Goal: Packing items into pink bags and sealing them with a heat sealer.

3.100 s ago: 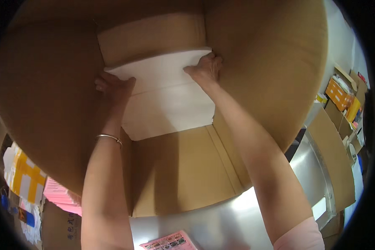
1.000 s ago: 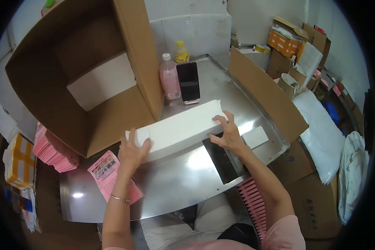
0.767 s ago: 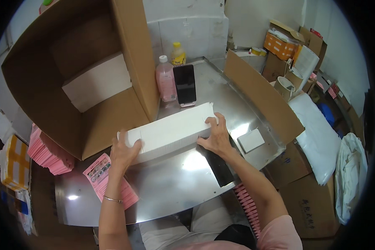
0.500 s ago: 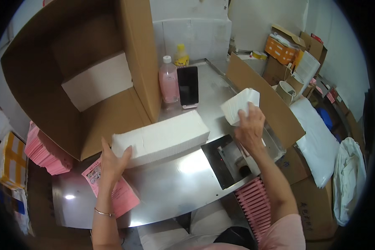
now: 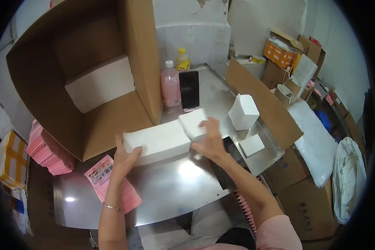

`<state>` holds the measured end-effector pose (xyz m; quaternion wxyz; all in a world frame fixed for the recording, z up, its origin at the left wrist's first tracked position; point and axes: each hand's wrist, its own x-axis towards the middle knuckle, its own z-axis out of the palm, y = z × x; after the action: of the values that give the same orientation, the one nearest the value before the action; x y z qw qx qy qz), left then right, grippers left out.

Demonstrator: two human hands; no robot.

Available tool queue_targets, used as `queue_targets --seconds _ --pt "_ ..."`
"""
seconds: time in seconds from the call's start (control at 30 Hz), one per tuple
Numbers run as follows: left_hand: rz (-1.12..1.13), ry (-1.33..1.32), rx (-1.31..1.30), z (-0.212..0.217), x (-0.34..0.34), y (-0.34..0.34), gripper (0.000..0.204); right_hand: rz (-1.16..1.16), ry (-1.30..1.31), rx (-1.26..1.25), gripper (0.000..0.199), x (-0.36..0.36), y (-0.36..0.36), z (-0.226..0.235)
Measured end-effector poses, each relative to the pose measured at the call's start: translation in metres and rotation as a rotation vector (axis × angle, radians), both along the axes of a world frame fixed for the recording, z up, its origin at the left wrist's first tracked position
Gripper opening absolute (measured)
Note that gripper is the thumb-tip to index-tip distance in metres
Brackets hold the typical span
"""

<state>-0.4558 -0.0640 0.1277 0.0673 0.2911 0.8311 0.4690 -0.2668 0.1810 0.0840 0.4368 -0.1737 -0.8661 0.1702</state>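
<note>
– left hand [image 5: 125, 160]: what does it have?

– the end of the white stack [image 5: 158, 139] nearest the cardboard box [image 5: 143, 62]. thumb on the near side, fingers round the other, parted just enough to span it.

– and the right hand [image 5: 212, 143]?

– it has hold of the end piece [image 5: 193, 121], the section farther from the box. thumb low on the near side, fingers curled over the top, spread about as wide as the stack. how hard it presses, i can't tell.

– where is the stack?

– on the person's side of the box, just outside its mouth, reaching out past it to the right above the metal surface [image 5: 166, 191]. whether its underside rests fully on the metal, i can't tell.

– how would you handle it well?

– press evenly from both ends; something this long would probably bow or split in the middle. a seam shows where the end piece sits askew, so i'd square that up with the right hand while the left hand braces the opposite end.

– which way does it point?

– it lies lengthwise, long axis running from the box's mouth out to the right and slightly away from the person. the end piece kinks off that line.

– anything near?

– an upright white block [image 5: 243, 112], well to the right of the box, beyond the end piece.
</note>
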Motion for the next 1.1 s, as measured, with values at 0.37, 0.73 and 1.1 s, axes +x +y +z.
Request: queue_targets --seconds 0.37,0.73,1.1 --pt "0.022 0.053 -0.054 -0.007 -0.016 0.011 0.082 0.362 -0.235 -0.240 0.081 0.001 -0.012 0.006" --pt "-0.130 0.080 -0.562 0.019 -0.016 0.030 0.124 -0.002 -0.066 0.111 0.062 -0.030 -0.026 0.014" --pt "-0.418 0.069 -0.506 0.025 -0.012 0.069 0.097 -0.426 -0.182 0.144 0.056 0.072 -0.020 0.030"
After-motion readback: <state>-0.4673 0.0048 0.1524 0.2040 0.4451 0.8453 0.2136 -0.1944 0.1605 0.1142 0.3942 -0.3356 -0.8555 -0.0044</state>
